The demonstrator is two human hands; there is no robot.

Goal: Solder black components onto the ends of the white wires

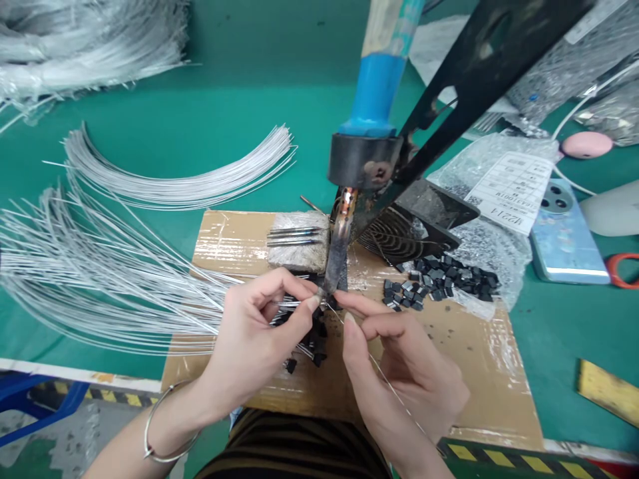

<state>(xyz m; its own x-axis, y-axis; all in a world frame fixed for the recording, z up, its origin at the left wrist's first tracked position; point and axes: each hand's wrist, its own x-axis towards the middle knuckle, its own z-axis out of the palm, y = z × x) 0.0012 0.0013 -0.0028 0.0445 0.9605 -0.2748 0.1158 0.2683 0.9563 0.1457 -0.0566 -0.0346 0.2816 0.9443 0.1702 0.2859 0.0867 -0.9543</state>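
My left hand pinches a small black component with thin white wires at the tip of a soldering iron that hangs tip-down from a blue handle in a black stand. My right hand pinches a thin solder wire and feeds its end to the same tip. A few finished black components lie under my left hand on the taped cardboard sheet. The joint itself is hidden by my fingertips.
Loose white wires fan out at the left, with a curved bundle behind. A pile of black parts sits on a plastic bag. A phone, a pink object and a sponge block are nearby.
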